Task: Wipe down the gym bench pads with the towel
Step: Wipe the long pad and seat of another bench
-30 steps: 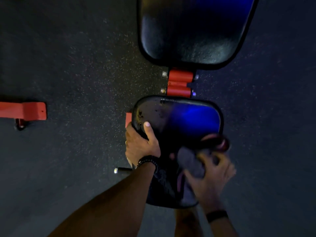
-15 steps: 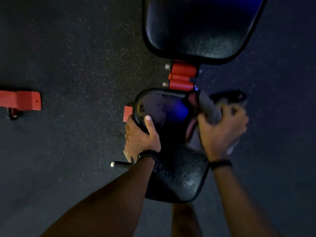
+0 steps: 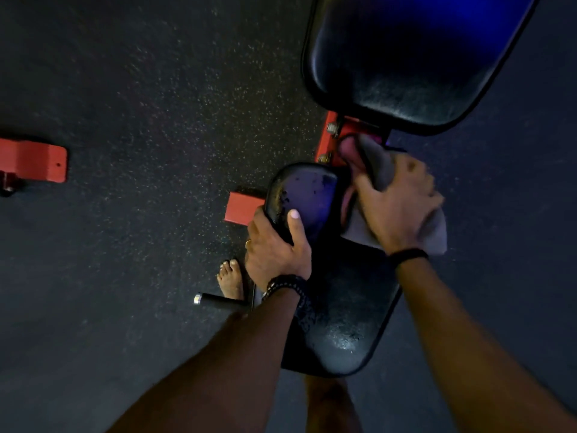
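The black seat pad (image 3: 340, 314) of the gym bench runs from the centre toward the bottom of the view. Its larger black back pad (image 3: 406, 57) fills the upper right. My left hand (image 3: 276, 245) grips the seat pad's left edge, thumb on top. My right hand (image 3: 396, 201) lies with fingers spread on a grey towel (image 3: 371, 164) at the seat pad's far right end. The towel bunches up over the red hinge between the pads and hangs off the pad's right side.
The red bench frame (image 3: 326, 142) joins the two pads, and a red foot (image 3: 245, 207) sticks out left. A black handle bar (image 3: 218, 300) lies by my bare foot (image 3: 231, 279). Another red frame piece (image 3: 34, 164) sits far left on dark speckled rubber floor.
My right hand has carried the towel from the near middle of the seat pad up to its far right end by the hinge. My left hand has kept its grip.
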